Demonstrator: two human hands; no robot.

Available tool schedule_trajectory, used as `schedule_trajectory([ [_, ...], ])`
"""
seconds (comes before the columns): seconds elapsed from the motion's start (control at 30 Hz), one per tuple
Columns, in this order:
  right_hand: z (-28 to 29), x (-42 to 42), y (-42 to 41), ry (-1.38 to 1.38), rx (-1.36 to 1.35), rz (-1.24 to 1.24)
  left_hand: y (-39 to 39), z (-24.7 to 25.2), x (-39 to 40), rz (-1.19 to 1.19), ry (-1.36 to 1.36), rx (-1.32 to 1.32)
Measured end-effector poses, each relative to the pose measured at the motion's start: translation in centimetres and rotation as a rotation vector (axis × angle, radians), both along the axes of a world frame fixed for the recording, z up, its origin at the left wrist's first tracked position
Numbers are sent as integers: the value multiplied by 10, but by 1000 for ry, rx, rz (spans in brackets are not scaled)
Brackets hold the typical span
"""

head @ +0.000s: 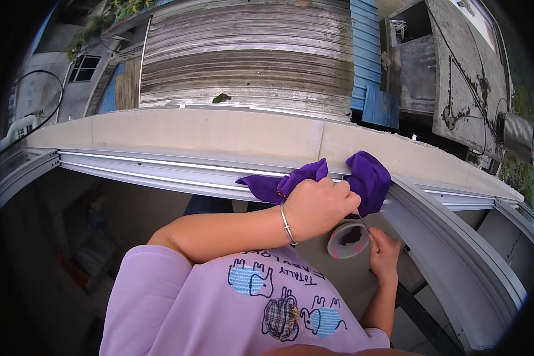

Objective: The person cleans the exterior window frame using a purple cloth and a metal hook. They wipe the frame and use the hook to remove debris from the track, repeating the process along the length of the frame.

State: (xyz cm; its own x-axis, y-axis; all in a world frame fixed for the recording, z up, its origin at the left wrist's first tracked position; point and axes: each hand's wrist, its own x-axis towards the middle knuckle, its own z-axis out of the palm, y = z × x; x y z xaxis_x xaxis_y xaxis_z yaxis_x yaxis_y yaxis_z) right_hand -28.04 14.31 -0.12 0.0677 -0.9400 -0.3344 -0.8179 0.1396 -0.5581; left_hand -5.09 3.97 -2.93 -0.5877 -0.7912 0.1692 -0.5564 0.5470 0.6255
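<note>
My left hand [322, 204], with a silver bangle at the wrist, is closed in a fist over a purple cloth [368, 182] on the aluminium window track [182, 171]. The cloth bunches out on both sides of the fist, its left end lying along the track rails. Lower and to the right, my right hand [384, 251] pinches the end of a thin dark rod [363, 222]. The rod runs up to my left fist, where its other end is hidden. Whether it is a tool's shaft, I cannot tell.
A vertical aluminium frame [454, 258] rises just right of my hands. Below stands a round pale basin [335, 250] with something dark inside. Beyond the track runs a beige outer ledge [213, 131], then a drop to a corrugated metal roof [249, 58].
</note>
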Motion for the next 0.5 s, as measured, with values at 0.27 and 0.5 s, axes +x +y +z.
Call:
schedule_trajectory([
  [0.27,-1,69,-68,-164,101,463,16,22,98,273,-221,56],
  [0.5,-13,215,-112,-345,159,732,11,44,231,527,-363,318],
])
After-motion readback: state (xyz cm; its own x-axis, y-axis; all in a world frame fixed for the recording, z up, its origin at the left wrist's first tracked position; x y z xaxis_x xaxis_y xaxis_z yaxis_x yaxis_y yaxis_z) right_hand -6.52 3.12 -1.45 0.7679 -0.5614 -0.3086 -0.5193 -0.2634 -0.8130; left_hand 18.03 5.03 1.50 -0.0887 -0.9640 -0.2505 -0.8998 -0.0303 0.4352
